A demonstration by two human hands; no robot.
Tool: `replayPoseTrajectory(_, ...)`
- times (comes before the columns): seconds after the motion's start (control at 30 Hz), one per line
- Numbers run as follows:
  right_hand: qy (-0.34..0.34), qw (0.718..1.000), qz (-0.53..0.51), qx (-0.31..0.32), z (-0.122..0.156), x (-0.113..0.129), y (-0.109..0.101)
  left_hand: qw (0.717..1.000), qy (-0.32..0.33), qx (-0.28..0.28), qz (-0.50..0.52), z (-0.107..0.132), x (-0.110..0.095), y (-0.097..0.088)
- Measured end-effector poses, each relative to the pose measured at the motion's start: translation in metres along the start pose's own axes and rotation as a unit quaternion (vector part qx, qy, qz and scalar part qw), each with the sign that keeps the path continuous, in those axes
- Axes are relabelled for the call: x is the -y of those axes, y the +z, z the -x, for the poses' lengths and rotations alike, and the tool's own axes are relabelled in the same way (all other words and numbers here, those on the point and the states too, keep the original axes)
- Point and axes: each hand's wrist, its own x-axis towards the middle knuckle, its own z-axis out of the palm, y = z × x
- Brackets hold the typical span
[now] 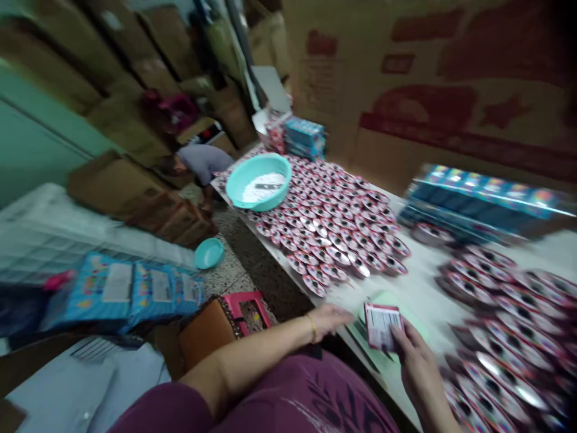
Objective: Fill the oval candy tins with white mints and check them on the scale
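My right hand (421,367) grips a small flat packet (383,328) with a red edge and a white printed panel, pinched between thumb and fingers. Under the packet lies a pale green flat object (390,300), partly covered. My left hand (330,319), with a yellow band at its wrist, is stretched out at the table's edge, its fingers extended and nothing visible in it. Beyond the hands stand rows of small pink-and-white oval packs (333,222) with dark centres. More of these oval packs (509,325), blurred, stand near my right hand.
A turquoise basin (259,180) with white contents rests on the table (342,297). Blue wrapped boxes (487,192) stand at the back right. A bent-over person (205,162) is beyond the table. On the floor are a smaller basin (209,253) and a pink stool (247,310).
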Motion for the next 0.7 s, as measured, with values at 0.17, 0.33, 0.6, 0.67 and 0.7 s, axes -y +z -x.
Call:
replayPoseTrajectory(0.17, 0.104, 0.987, -0.112, 0.04, 0.02, -0.002, 0.037, 0.991, 0.12, -0.011, -0.049, 0.004, -0.005, 0.006)
replayPoseTrajectory(0.33, 0.133, 0.98, -0.147, 0.032, 0.02, 0.004, 0.043, 0.983, 0.139, -0.025, -0.115, 0.029, -0.016, 0.006)
replayPoseTrajectory(0.6, 0.093, 0.988, -0.12, 0.023, 0.021, 0.007, 0.062, 0.994, 0.07, 0.043, 0.066, 0.025, -0.011, -0.014)
replayPoseTrajectory(0.67, 0.041, 0.997, -0.07, 0.007, 0.023, 0.013, 0.061, 0.983, 0.03, 0.102, 0.146, 0.019, -0.006, -0.016)
replayPoseTrajectory(0.7, 0.014, 0.999, -0.031, -0.002, 0.025, 0.016, 0.058, 0.975, 0.034, 0.132, 0.173, 0.016, -0.004, -0.016)
